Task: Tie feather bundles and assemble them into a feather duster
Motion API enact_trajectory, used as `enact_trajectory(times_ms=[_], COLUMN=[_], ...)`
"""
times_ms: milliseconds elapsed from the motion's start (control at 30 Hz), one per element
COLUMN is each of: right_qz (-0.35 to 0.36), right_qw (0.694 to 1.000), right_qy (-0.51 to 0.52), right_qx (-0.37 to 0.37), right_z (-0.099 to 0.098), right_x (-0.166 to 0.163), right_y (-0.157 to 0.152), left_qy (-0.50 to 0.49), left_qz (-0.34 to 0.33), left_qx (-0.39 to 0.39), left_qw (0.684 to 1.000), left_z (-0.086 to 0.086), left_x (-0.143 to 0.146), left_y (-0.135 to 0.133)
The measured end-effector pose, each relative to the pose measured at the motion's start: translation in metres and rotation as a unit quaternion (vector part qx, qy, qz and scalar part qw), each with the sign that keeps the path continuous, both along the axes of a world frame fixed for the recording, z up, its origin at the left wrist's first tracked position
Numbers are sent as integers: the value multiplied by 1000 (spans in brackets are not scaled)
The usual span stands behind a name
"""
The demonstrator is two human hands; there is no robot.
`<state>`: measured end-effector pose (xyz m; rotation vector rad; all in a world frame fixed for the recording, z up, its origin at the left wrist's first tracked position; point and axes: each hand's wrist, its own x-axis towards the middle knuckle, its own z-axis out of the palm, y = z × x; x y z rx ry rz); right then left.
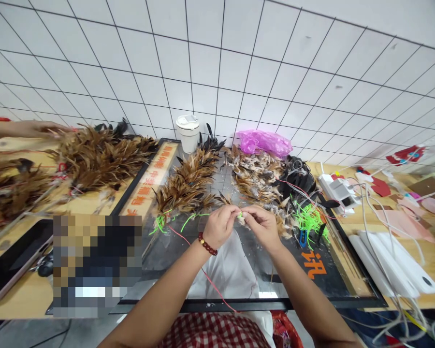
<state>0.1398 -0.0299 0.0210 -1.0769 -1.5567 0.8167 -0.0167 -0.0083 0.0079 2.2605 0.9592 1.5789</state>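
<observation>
My left hand (219, 224) and my right hand (261, 224) meet above the dark mat (311, 270), fingertips pinched together on a small feather bundle with a bright green tie (240, 215). A red bead bracelet sits on my left wrist. A thin red string (188, 241) runs from the hands down toward my lap. Left of the hands lies a row of brown feather bundles (188, 183) with green ties. To the right is a loose heap of feathers (257, 179), and a bunch of green ties (308, 217) lies beside it.
A white lidded cup (187, 131) stands by the tiled wall, a pink plastic bag (264, 141) further right. A big pile of brown feathers (94, 154) covers the left table, where another person's hand (36, 128) reaches. A power strip (339, 189), cables and red and pink felt pieces sit right.
</observation>
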Motion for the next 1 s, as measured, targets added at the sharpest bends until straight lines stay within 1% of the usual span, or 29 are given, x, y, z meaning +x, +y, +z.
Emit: enact_trajectory(times_ms=[67,133,267,433,533,567,600,667,733,767,800,867,933,967,1000], right_qz=[9,0,-36,-77,-104,-113,-122,-137,-146,-147,-143,-129,-115,-110,-107], right_qw=[1000,999,990,972,963,960,958,955,954,955,956,960,964,967,972], right_qy=[-8,-35,-118,-170,-191,-199,-208,-223,-234,-237,-239,-238,-231,-223,-207], right_qx=[-3,4,63,143,160,159,154,136,114,103,93,76,64,56,41], right_z=[2,4,7,9,8,7,6,2,-2,-4,-6,-8,-9,-9,-8], right_x=[2,4,4,6,8,9,10,12,12,12,11,7,4,4,5], right_y=[-1,-1,-1,0,1,2,3,6,9,10,11,12,13,14,15], left_qy=[0,0,-14,-27,-21,-14,-9,-8,-28,-43,-61,-118,-180,-200,-205], left_qz=[-3,-4,-19,-68,-108,-110,-101,-59,-2,16,17,-22,-92,-119,-135], left_qx=[-7,-15,-13,-15,-20,-21,-23,-33,-55,-71,-92,-159,-232,-256,-263], left_qw=[1000,1000,1000,997,994,994,995,998,998,996,994,980,951,938,933], left_z=[0,0,-1,-2,0,1,1,2,1,1,1,1,3,5,7], left_x=[0,0,1,2,2,2,2,2,3,4,6,10,13,15,16], left_y=[0,-1,-1,-2,-4,-5,-5,-5,-4,-4,-4,-6,-10,-11,-13])
